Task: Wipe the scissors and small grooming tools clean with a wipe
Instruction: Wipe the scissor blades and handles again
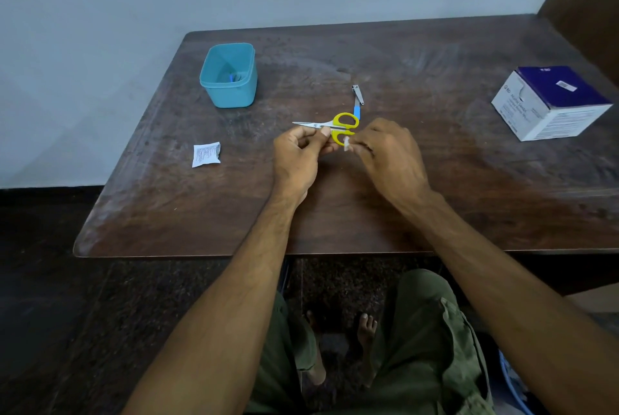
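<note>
Small scissors (pixel 335 124) with yellow handles and steel blades pointing left are held just above the wooden table (pixel 435 180). My left hand (pixel 298 156) pinches them near the pivot with thumb and fingers. My right hand (pixel 388 153) pinches a small white wipe (pixel 347 144) against the lower yellow handle loop. Behind the scissors lie a steel nail clipper (pixel 357 94) and a thin blue-handled tool (pixel 357 111), partly hidden by the handles.
A teal plastic tub (pixel 229 76) at the back left holds a small blue-tipped item. A torn white wipe sachet (pixel 206 154) lies left of my hands. A white and purple box (pixel 549 103) stands at the right edge.
</note>
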`<state>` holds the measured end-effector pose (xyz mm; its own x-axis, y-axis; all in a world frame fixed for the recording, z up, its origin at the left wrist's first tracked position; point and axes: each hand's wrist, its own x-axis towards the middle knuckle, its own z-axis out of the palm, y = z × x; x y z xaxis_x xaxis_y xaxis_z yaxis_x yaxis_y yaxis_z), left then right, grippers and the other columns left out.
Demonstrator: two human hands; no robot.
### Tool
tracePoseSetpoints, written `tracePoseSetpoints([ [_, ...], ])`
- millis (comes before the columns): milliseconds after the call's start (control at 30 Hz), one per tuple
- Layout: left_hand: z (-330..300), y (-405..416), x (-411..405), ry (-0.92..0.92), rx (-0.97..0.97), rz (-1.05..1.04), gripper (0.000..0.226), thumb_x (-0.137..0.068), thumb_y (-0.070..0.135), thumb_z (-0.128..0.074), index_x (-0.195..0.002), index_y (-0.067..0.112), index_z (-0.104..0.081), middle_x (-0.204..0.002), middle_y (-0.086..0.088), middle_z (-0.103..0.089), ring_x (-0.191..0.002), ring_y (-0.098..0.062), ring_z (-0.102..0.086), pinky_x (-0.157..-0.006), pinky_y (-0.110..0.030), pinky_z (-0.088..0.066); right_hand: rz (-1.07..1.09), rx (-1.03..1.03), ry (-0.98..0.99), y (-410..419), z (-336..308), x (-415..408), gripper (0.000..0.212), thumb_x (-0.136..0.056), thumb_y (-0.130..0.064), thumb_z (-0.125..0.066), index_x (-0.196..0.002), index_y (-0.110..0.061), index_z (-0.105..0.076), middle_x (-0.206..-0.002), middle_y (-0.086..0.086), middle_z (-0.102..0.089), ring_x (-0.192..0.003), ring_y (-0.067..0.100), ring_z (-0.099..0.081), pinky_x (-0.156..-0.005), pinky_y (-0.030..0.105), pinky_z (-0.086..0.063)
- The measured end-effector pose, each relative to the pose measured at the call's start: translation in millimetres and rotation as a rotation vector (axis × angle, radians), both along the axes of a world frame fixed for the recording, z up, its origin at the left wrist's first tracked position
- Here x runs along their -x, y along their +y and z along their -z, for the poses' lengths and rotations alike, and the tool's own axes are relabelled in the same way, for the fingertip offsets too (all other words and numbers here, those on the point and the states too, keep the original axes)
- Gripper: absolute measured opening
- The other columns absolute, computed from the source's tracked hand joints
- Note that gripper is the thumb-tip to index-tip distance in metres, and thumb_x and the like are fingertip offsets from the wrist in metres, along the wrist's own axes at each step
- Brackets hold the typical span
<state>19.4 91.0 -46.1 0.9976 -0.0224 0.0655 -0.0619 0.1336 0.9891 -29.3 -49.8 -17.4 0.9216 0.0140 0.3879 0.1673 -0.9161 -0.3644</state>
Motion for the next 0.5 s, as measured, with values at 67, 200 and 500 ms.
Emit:
tracePoseSetpoints([
  [67, -1, -1, 0, -0.001, -0.009, 0.005, 0.011, -0.091, 0.005, -0.062, -0.081, 0.004, -0.067, -0.069, -0.003, -0.071, -0.064, -0.011, -0.069, -0.066, -0.02, -0.056, 0.032, -0.02, -0.011, -4, -1, 2, 0.017, -0.092, -0.019, -0.061, -0.098, -0.013, -0.075, -0.097, 0.012, -0.065, -0.094, 0.034, -0.058, -0.079, 0.043, -0.043],
  [200, -2, -1, 1, -0.011, -0.006, 0.003, 0.014, -0.091, 0.004, -0.062, -0.078, 0.006, -0.066, -0.066, 0.0, -0.07, -0.062, -0.008, -0.068, -0.064, -0.018, -0.055, -0.011, -0.026, -0.052, 4, -4, 0, 0.018, -0.092, -0.019, -0.06, -0.1, -0.01, -0.074, -0.098, 0.013, -0.065, -0.093, 0.036, -0.059, -0.079, 0.046, -0.042],
  [500, -1, 0, 1, -0.03, -0.001, 0.009, 0.012, -0.093, 0.005, -0.059, -0.085, 0.01, -0.066, -0.07, 0.001, -0.07, -0.063, -0.007, -0.067, -0.066, -0.019, -0.055, 0.117, -0.603, -0.066, -5, 4, 6, 0.004, -0.085, -0.018, -0.072, -0.082, -0.016, -0.073, -0.081, 0.0, -0.069, -0.07, 0.007, -0.059, -0.068, 0.02, -0.046],
])
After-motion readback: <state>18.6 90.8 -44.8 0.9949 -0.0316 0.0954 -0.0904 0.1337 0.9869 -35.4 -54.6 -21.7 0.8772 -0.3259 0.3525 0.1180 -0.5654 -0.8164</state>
